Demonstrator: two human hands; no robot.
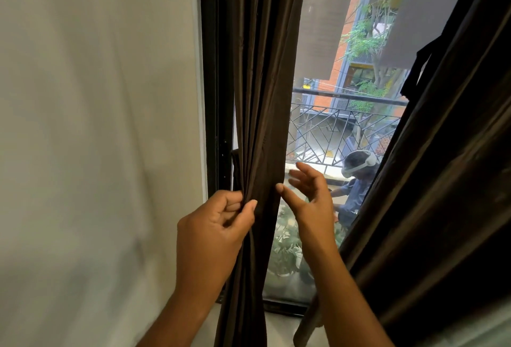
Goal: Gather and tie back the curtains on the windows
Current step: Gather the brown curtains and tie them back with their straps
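A dark brown curtain [262, 70] hangs bunched into narrow folds at the window's left side. My left hand [218, 225] pinches its left folds between thumb and fingers at about waist height of the bunch. My right hand [309, 194] is spread beside the bunch's right edge, thumb tip touching or nearly touching the fabric, and it holds nothing. A second dark brown curtain [442, 180] hangs slanted across the right side. A dark strip of cloth [417, 70] dangles at that curtain's upper edge, possibly a tie-back.
A plain pale wall [96, 125] fills the left. The dark window frame [218, 97] runs beside the bunched curtain, with a light sill [279, 327] below. In the glass [331, 42] I see a railing, buildings, trees, plants and a person wearing a headset.
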